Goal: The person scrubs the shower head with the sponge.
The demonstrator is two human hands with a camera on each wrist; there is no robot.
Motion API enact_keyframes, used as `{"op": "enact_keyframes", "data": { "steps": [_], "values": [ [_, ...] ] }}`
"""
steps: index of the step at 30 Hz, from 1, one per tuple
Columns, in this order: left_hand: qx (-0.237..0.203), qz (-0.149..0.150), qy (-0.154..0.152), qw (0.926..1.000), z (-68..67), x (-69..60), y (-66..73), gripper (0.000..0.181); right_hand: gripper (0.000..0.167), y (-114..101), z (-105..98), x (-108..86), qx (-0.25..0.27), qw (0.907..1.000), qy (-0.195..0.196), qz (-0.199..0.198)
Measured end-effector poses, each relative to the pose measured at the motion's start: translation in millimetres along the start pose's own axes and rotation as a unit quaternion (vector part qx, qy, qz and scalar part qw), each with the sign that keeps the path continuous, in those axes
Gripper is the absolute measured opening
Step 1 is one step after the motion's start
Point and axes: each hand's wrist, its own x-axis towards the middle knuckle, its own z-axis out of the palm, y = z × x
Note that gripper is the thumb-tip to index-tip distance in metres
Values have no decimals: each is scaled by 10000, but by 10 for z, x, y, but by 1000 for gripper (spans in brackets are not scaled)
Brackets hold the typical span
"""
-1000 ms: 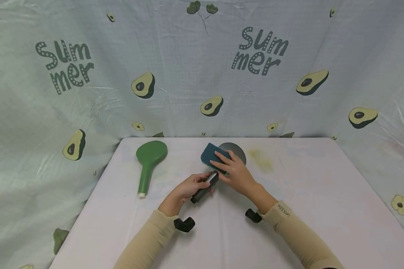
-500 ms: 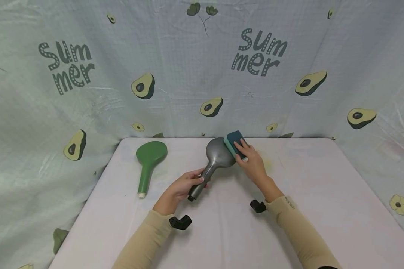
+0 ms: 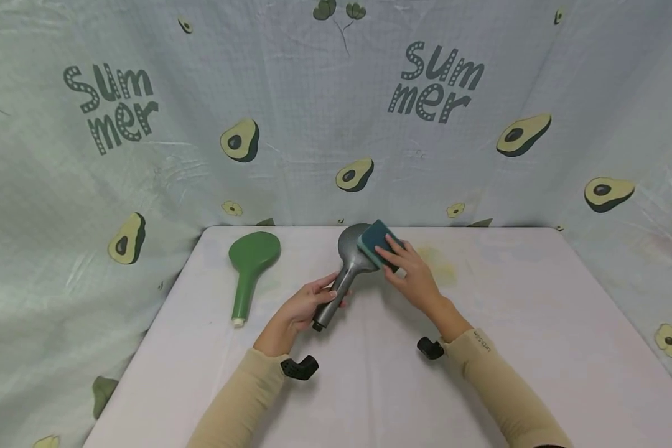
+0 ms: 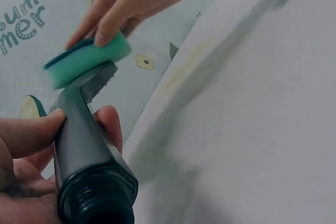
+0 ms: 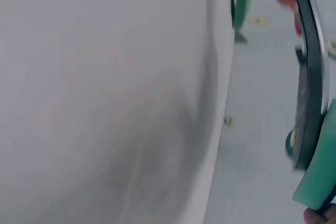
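Observation:
A grey shower head (image 3: 350, 249) is held above the table by my left hand (image 3: 308, 305), whose thumb and fingers wrap its handle. Its threaded end (image 4: 102, 203) faces the left wrist camera. My right hand (image 3: 417, 277) grips a sponge (image 3: 379, 242), dark blue on one face and mint green on the other. The green side (image 4: 89, 64) lies against the back of the shower head's round head. In the right wrist view the sponge (image 5: 320, 166) shows at the right edge, against the head, with only fingertips of the right hand visible.
A green shower head (image 3: 249, 267) with a white threaded end lies on the left of the white-covered table (image 3: 369, 386). A yellowish stain (image 3: 437, 264) marks the cloth at the back right. Behind the table hangs a printed curtain (image 3: 302, 124).
The grey shower head was tilted with its handle end foremost, then swung so its rounded back shows. The sponge moved right to its edge, then slightly back left over it.

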Motion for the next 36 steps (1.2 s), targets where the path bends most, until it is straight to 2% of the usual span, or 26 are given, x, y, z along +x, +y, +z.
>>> {"op": "enact_keyframes", "data": {
  "steps": [3, 4, 6, 8, 11, 14, 16, 17, 19, 22, 25, 26, 28, 30, 32, 34, 36],
  "values": [
    [119, 92, 35, 9999, 0, 0, 33, 60, 45, 117, -44, 18, 385, 9945, 308, 924],
    [146, 97, 50, 9998, 4, 2, 41, 60, 44, 127, -49, 20, 423, 9921, 366, 1118],
    [190, 92, 84, 9997, 21, 15, 44, 59, 44, 102, -41, 23, 403, 9907, 447, 1219],
    [289, 94, 140, 9994, 46, 28, 39, 59, 43, 9, 7, 19, 262, 9936, 484, 984],
    [446, 147, 235, 9986, 106, 65, 30, 58, 43, -162, 106, 24, -130, 9990, 400, 164],
    [547, 166, 280, 9980, 167, 93, 23, 58, 44, -307, 176, 45, -454, 9961, 165, -738],
    [575, 137, 334, 9977, 197, 89, 24, 58, 45, -342, 184, 64, -617, 9921, 23, -1096],
    [590, 119, 369, 9975, 205, 84, 23, 58, 44, -338, 176, 75, -636, 9915, 2, -1137],
    [613, 103, 459, 9970, 215, 62, 25, 57, 44, -284, 138, 104, -635, 9935, 121, -935],
    [676, 123, 486, 9965, 213, 26, 26, 57, 44, -132, 42, 156, -406, 9982, 450, -3],
    [735, 169, 331, 9966, 215, 9, 21, 58, 43, -1, -69, 200, -99, 9937, 657, 897],
    [765, 185, 282, 9965, 215, 6, 19, 58, 44, 21, -95, 213, -63, 9918, 639, 1105],
    [785, 222, 208, 9965, 219, 8, 17, 58, 44, 26, -111, 233, -62, 9903, 576, 1262],
    [777, 233, 202, 9965, 227, 16, 16, 58, 43, -34, -84, 248, -174, 9924, 541, 1091],
    [763, 253, 196, 9966, 235, 28, 15, 58, 43, -117, -27, 253, -300, 9960, 481, 696],
    [752, 247, 177, 9967, 244, 46, 7, 58, 42, -209, 41, 241, -539, 9978, 396, 21],
    [748, 200, 151, 9969, 254, 59, -7, 58, 42, -286, 103, 220, -811, 9939, 223, -715]
  ]
}}
